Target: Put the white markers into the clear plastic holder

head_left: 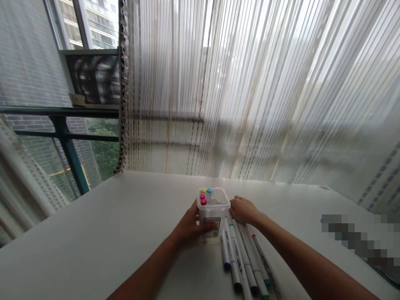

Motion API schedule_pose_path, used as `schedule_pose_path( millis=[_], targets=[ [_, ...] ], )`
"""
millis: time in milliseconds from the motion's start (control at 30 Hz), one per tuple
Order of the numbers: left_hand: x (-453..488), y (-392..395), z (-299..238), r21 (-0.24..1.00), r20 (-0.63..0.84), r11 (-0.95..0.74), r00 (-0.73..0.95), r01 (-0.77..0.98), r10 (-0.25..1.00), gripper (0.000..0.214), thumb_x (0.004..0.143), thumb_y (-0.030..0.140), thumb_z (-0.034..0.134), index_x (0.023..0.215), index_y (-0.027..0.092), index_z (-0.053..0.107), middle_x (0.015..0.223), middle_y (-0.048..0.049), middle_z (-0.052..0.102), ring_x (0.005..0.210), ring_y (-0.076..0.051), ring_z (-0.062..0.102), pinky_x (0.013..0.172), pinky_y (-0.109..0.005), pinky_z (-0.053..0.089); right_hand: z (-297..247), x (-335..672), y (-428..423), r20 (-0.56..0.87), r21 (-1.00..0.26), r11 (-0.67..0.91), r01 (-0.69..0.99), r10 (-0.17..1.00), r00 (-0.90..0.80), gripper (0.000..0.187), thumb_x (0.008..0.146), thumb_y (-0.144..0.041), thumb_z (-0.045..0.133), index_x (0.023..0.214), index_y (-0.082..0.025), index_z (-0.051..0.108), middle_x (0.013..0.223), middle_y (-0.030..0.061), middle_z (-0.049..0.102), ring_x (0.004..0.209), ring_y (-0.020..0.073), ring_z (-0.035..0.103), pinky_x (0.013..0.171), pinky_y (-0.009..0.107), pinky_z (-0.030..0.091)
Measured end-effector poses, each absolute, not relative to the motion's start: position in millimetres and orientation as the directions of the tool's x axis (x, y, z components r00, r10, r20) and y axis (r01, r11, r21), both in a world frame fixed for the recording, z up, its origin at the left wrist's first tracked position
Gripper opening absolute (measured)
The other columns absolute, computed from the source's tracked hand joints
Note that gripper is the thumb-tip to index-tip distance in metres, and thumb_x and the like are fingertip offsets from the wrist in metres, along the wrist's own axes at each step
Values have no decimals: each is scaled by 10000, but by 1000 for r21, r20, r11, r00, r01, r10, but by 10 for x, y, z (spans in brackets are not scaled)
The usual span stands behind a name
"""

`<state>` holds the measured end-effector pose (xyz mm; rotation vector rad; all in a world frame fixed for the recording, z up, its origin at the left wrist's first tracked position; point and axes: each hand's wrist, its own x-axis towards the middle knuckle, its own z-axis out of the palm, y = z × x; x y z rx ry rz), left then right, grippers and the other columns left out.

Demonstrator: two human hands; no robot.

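My left hand is wrapped round the left and near side of a clear plastic container, thumb across its black-framed label. Inside the container several markers stand upright in the left part, with yellow, blue, pink and red ends, such as the blue-capped marker. My right hand is closed at the container's right side, over the far ends of several loose white markers. Its fingertips are hidden, so what they hold cannot be made out. The loose markers lie side by side, pointing toward me.
Everything rests on a white tabletop. A sheer striped curtain hangs along its far edge. At the left are a window and a dark green railing. On the right edge lies a dark, pixelated item.
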<state>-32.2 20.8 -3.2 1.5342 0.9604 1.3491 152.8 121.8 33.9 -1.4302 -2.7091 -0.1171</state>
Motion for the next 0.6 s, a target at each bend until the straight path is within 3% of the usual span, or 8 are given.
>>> schedule_pose_path(
  millis=[233,333,367,467,600],
  targets=[
    [-318,195,-10,944,326,-329,123,7,937,539,606,319,758,1057,146,519,952,-79,633,854,-222,598,757,-338,473,382,1586,1282,172,-39,503,863,854,-490,175,777,-178,474,780,-98,631,800,143,649,765,229,595,641,287,399],
    [-323,193,-13,953,302,-303,127,-12,945,563,600,319,761,1070,150,500,943,-75,628,839,-222,601,732,-341,480,688,1706,1293,342,-148,456,878,856,-387,252,834,-211,383,818,-110,613,739,98,628,696,184,567,616,271,387],
    [-326,194,-17,954,298,-299,127,-7,946,570,601,318,761,1076,150,494,945,-77,626,836,-221,601,726,-340,480,828,1757,1272,463,-261,452,853,834,-300,247,829,-234,398,790,-116,611,676,75,606,637,169,545,587,264,380],
    [-336,204,-31,949,310,-315,119,30,943,560,609,321,756,1072,148,495,955,-80,623,843,-219,597,739,-339,473,1303,1889,1109,732,-503,593,629,679,-54,200,767,-306,500,694,-147,595,526,3,495,501,131,443,495,252,342],
    [-340,217,-42,940,331,-338,123,37,935,548,622,327,748,1074,156,490,970,-72,618,860,-216,595,752,-324,466,1816,1877,748,804,-533,761,369,592,-60,142,708,-313,579,693,-175,607,506,-25,463,443,98,375,416,229,280]
  ],
)
